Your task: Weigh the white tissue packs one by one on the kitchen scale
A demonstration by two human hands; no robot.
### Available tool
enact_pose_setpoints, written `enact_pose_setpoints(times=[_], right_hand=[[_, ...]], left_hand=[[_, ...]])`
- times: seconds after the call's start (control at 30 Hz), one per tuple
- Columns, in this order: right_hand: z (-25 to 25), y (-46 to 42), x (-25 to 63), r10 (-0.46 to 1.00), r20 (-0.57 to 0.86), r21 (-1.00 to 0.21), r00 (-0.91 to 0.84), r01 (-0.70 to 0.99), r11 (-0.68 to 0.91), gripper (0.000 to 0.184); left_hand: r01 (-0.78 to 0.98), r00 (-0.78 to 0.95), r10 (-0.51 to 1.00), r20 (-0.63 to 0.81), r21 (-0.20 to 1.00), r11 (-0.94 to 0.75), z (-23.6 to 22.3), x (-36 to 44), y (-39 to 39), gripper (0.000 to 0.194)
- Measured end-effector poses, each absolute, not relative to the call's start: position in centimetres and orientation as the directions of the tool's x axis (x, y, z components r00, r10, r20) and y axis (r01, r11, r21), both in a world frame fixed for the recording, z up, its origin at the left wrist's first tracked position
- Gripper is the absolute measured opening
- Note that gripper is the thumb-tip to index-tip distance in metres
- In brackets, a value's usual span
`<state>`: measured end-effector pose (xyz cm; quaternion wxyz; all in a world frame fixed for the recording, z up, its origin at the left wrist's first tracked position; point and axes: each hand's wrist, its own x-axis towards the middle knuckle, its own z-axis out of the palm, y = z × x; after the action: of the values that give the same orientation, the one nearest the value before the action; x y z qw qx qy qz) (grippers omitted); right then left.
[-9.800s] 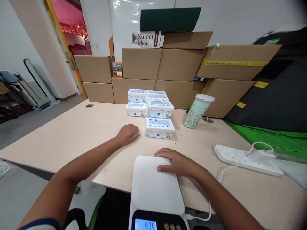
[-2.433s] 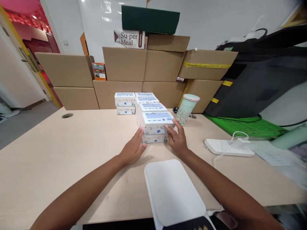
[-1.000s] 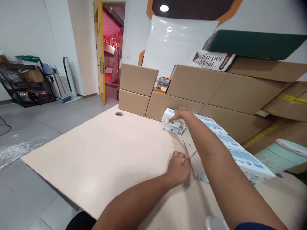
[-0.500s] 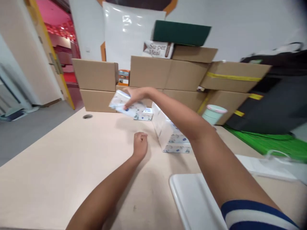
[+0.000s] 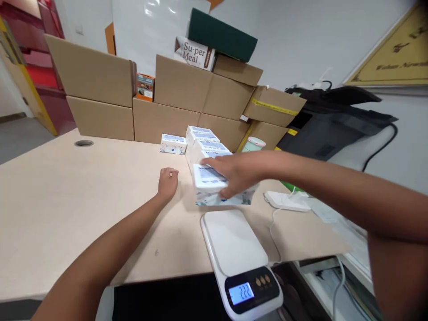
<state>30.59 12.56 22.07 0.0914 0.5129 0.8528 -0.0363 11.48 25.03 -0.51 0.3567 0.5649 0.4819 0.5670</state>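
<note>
I can see loads of bare desk [image 5: 100,191] outside the left hand [image 5: 168,182], easy to pass through. Straight ahead it's white packs [image 5: 209,146], then stacked cardboard boxes [image 5: 167,120]. Top of the scale [image 5: 236,243] is free, but the pack [image 5: 210,198] under the right hand [image 5: 236,171] blocks just past it; tumbler [image 5: 253,145] and power strip [image 5: 287,201] crowd the right.

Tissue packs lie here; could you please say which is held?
The pack nearest the scale, gripped by the right hand; the others sit farther back.

From here I see a white wall [image 5: 290,44] beyond the pale desk [image 5: 73,187], a framed yellow sign [image 5: 391,58], and grey floor [image 5: 16,133] beside a yellow-edged door [image 5: 30,91].
</note>
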Motion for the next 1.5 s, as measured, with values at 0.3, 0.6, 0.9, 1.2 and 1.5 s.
enact_pose_setpoints(times=[0.3, 0.6, 0.9, 1.2, 1.5], right_hand=[[15.9, 10.6, 35.1, 0.909, -0.257, 0.114, -0.329, 0.923, 0.366, 0.106], [11.1, 11.0, 37.2, 0.920, -0.102, 0.048, -0.379, 0.922, 0.385, 0.095], [7.5, 9.9, 38.7, 0.834, 0.153, 0.105, -0.530, 0.848, 0.520, 0.043], [6.9, 9.5, 38.7, 0.808, 0.176, 0.088, -0.563, 0.826, 0.556, 0.040], [9.2, 10.0, 39.4, 0.854, 0.013, -0.018, -0.520, 0.854, 0.520, 0.051]], left_hand=[[0.143, -0.093, 0.975, 0.202, 0.972, -0.188, -0.3, 12.0, 24.3, 0.020], [0.118, -0.066, 0.985, 0.156, 0.982, -0.148, 0.5, 11.7, 23.3, 0.023], [0.115, -0.047, 0.990, 0.133, 0.985, -0.127, 0.8, 11.8, 22.9, 0.028], [0.168, -0.029, 0.987, 0.156, 0.975, -0.149, 0.9, 11.8, 22.8, 0.027], [0.169, -0.036, 0.988, 0.150, 0.975, -0.142, 1.1, 11.7, 22.6, 0.029]])
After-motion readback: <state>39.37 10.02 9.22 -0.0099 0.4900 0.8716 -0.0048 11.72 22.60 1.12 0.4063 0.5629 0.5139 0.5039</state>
